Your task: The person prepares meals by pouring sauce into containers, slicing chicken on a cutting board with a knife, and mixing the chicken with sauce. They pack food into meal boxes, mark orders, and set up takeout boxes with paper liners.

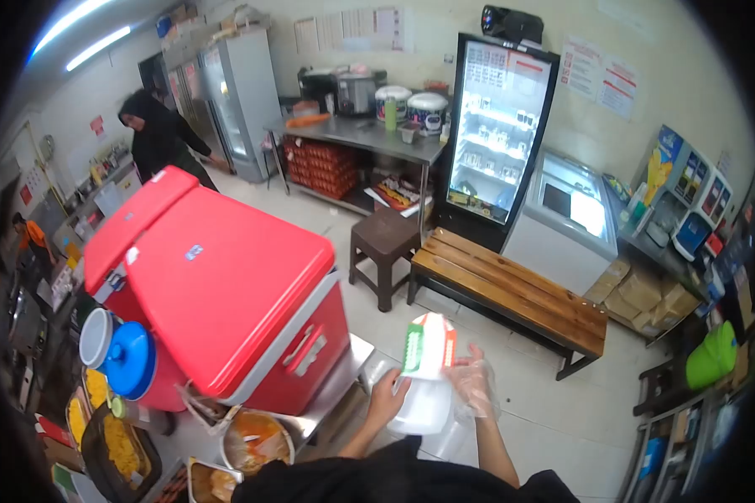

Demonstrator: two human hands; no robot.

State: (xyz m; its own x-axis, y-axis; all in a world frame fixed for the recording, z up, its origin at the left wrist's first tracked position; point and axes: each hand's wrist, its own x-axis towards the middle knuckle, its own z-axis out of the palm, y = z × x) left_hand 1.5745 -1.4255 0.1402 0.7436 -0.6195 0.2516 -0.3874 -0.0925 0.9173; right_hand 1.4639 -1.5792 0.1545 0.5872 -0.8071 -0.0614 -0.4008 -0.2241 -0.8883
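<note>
A paper food box with a white, green and orange printed panel [429,345] is in front of me, its plain white part [422,409] below the print. My left hand [384,401] is bare and closed on the box's left edge, the thumb against it. On the other side, my right hand [476,384] wears a clear plastic glove. Its fingers are apart and partly curled beside the box's right edge; whether they touch it is unclear. Loose clear plastic [461,429] shows below the box.
Left stands a big red cooler box [226,251] on a steel table [356,356]. Nearby are a blue-lidded container [132,360], a pot of orange-red food [257,440] and a tray of yellow food [122,444]. Ahead are a stool [385,243] and wooden bench [512,289]. A person [164,138] stands behind the cooler.
</note>
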